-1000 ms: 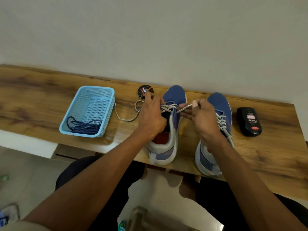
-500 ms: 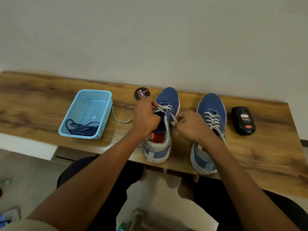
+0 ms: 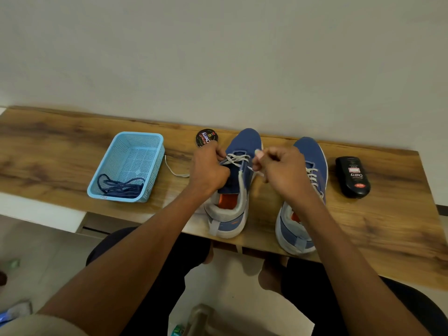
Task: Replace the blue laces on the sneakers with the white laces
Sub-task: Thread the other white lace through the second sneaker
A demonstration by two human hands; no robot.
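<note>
Right hand (image 3: 283, 173) is curled tight on the free end of the white lace (image 3: 236, 159); a second ago that end was held out flat between the fingertips, half a second ago the hand was low at the eyelets, and now it sits higher and off to the right. Reads as one pass fed through and being pulled taut. Left hand (image 3: 211, 169) is clamped on the near side of the left sneaker (image 3: 238, 180) at the eyelet row, same spot throughout. It probably pins the other lace end too, but the fingers hide that.

Lacing on this shoe covers only the front eyelets; the upper ones near the tongue look open, so several passes remain. Loose lace tail (image 3: 174, 169) trails left across the table (image 3: 388, 226) toward the basket.

Right sneaker (image 3: 310, 190) already carries white lacing up its throat. Blue laces (image 3: 121, 186) are heaped in the light blue basket (image 3: 126, 146), so removal is done.

Polish tin (image 3: 206, 138) behind the left hand, black bottle (image 3: 352, 177) at far right; both unused.
</note>
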